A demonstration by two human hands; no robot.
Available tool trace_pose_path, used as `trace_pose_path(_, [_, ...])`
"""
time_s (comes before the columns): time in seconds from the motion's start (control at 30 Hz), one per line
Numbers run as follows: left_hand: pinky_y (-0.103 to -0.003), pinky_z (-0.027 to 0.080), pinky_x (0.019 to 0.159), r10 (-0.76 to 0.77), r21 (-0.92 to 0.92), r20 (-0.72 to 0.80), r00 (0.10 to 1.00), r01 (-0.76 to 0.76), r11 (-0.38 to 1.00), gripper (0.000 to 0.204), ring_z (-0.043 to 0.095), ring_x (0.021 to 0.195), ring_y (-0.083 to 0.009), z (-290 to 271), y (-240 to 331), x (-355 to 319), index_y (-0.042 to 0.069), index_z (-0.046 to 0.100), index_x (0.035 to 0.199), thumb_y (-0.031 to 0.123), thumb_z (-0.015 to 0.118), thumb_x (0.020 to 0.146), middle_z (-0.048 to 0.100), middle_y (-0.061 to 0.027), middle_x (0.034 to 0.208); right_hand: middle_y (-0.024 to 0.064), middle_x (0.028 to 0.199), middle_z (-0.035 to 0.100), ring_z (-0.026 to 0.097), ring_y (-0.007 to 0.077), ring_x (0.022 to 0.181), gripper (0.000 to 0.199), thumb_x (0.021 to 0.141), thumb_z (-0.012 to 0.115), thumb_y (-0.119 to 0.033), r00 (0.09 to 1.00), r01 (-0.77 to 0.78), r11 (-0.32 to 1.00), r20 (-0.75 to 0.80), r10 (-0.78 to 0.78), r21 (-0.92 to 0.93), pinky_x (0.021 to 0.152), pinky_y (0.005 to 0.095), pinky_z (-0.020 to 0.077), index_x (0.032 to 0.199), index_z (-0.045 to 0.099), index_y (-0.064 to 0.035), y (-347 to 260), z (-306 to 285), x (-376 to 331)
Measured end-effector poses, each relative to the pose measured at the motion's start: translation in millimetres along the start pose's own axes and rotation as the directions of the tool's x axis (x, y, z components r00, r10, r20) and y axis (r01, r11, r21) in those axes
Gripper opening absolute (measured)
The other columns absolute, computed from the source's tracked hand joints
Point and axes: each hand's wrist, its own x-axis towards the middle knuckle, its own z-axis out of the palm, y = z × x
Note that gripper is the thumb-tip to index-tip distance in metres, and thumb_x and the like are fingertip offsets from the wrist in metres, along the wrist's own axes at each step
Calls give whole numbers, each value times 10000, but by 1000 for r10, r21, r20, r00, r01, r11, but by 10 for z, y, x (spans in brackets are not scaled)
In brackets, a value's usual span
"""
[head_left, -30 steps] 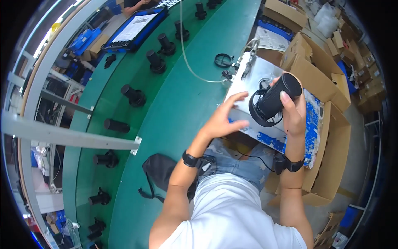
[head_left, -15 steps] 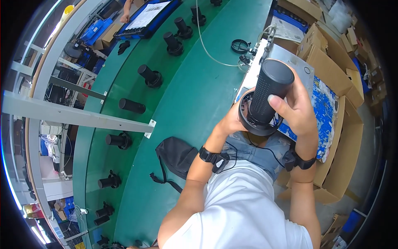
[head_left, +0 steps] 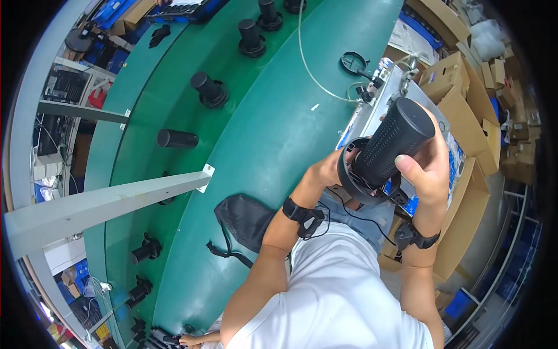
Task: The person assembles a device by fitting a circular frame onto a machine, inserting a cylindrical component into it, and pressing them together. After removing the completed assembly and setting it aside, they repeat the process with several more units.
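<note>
My right hand (head_left: pixel 429 170) is closed round a black perforated cylinder (head_left: pixel 392 136), its thumb pressed on the near side. The cylinder leans up and to the right. At its lower end is a black ring-shaped base (head_left: pixel 347 174), which my left hand (head_left: pixel 326 172) grips from the left; most of that hand's fingers are hidden behind the ring. Dark thin parts, perhaps wires, show inside the ring under the cylinder. Both pieces are held above my lap, next to a metal fixture (head_left: pixel 375 113) at the bench edge.
Along the green conveyor (head_left: pixel 226 125) stand several black cylinders on bases (head_left: pixel 209 90), and one cylinder lies loose (head_left: pixel 177 138). A black pouch (head_left: pixel 244 218) rests on the green bench. Cardboard boxes (head_left: pixel 465 110) are at right. A grey post (head_left: pixel 116 195) crosses at left. Another person's hand (head_left: pixel 189 339) shows at lower left.
The cylinder and ring have shifted slightly right and down in view, and the cylinder leans further right. My view has turned; the conveyor pieces sit at different places. Both hands keep their hold.
</note>
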Motion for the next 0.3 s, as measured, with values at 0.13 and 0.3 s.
trace_pose_path(0.13, [-335,304,1085,77,326,-80,994,-47,944,907,417,1291,-217,184,266,93,-47,242,1451,168,751,731,425,-140,1407,115,1208,546,526,201,1136,817,655,845,-189,998,43,999,-35,-43,-26,1007,338,384,1315,425,47,-115,120,143])
trace_pose_path(0.3, [-426,452,990,119,253,-130,984,-83,964,950,566,1148,-327,220,421,253,-72,289,1410,588,619,811,509,-221,1319,129,1222,550,540,221,1143,852,651,862,-215,982,125,987,-130,-137,-100,1013,352,399,1328,413,44,-209,190,238])
